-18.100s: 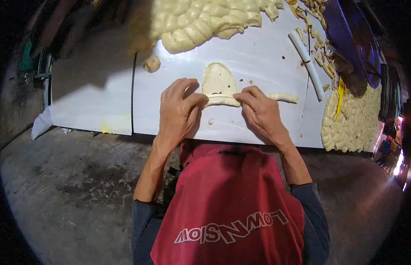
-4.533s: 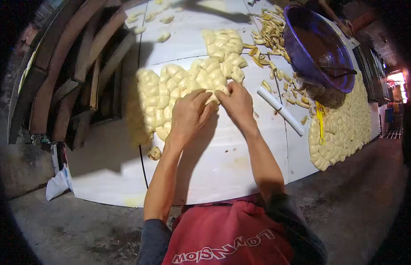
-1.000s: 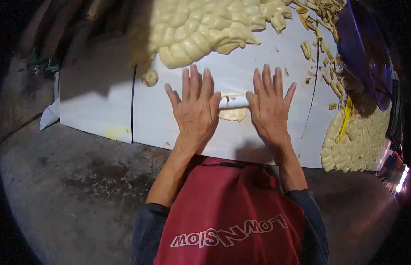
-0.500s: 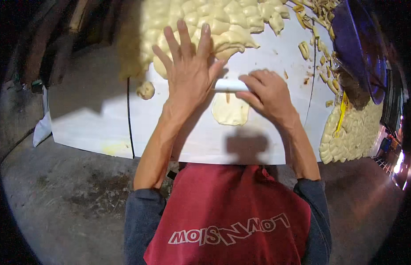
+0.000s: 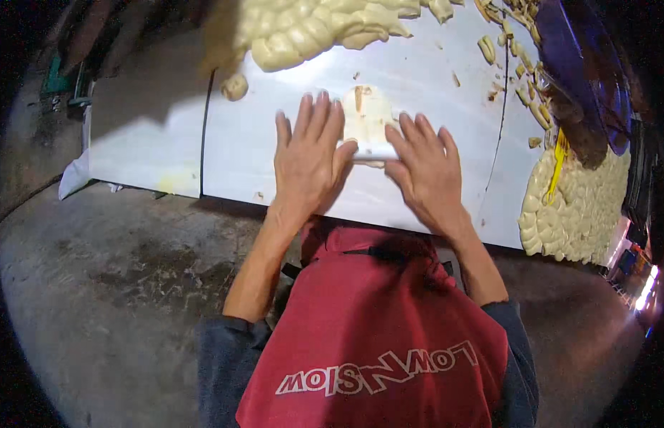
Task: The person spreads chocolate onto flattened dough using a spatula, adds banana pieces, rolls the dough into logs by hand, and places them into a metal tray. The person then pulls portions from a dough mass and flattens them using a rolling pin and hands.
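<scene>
A short white rolling pin [image 5: 373,152] lies crosswise on a small flattened piece of dough [image 5: 369,118]. Dough shows mostly beyond the pin, with a thin edge on the near side. A brown streak marks its far part. My left hand [image 5: 303,160] rests over the pin's left end, fingers stretched forward and thumb pointing inward along it. Over the right end lies my right hand [image 5: 428,160], its fingers spread out straight. The pin's ends are hidden beneath both hands.
Many pale dough pieces [image 5: 296,39] cover the far side of the white table [image 5: 268,192]. A small round lump [image 5: 234,87] sits at left. Cut yellowish pieces [image 5: 487,50], a purple basin [image 5: 585,64], a yellow-handled tool [image 5: 558,167] and more dough [image 5: 581,207] are at right.
Both hands and the pin have come nearer to me across the dough, exposing its far part. My left hand has drawn back from the dough pieces. My right fingers, curled before, are now straight.
</scene>
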A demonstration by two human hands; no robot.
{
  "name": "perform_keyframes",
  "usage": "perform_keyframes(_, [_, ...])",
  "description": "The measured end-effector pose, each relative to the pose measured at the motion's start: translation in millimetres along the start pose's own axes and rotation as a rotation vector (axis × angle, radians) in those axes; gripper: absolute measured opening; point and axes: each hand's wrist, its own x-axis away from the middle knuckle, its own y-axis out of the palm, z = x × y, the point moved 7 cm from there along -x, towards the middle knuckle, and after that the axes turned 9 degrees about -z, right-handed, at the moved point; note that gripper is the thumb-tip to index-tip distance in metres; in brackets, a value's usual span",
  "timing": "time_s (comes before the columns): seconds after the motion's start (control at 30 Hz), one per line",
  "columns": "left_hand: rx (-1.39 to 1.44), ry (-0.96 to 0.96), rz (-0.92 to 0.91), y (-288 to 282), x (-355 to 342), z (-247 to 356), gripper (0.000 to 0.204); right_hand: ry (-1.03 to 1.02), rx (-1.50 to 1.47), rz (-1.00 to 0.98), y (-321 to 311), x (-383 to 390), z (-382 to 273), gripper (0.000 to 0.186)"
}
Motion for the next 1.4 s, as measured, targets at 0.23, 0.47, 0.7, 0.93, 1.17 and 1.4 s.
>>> perform_keyframes(0.23, [0.038, -0.045, -0.033, 9, 63, 24, 0.068, -0.044, -0.010, 0.063, 15, 43, -10, 0.052])
perform_keyframes(0.47, [-0.029, -0.122, 0.047, 6, 22, 3, 0.069, 0.002, -0.026, 0.047, -9, -6, 1, 0.056])
perform_keyframes(0.7, [0.013, -0.213, 0.110, -6, -79, -32, 0.064, 0.237, 0.195, 0.174, -10, -99, 45, 0.057])
perform_keyframes(0.93, [-0.098, -0.164, 0.384, -24, -149, -67, 0.070, -0.114, -0.114, 0.289, -50, -142, 46, 0.055])
perform_keyframes(1.17, [0.092, 0.122, 0.188, -37, -70, -34, 0.050, -0.034, -0.176, 0.159, -41, -48, 82, 0.041])
perform_keyframes(1.4, [-0.033, 0.122, -0.146, -8, -34, -20, 0.054, 0.618, 0.091, 0.375, -57, 35, 172, 0.043])
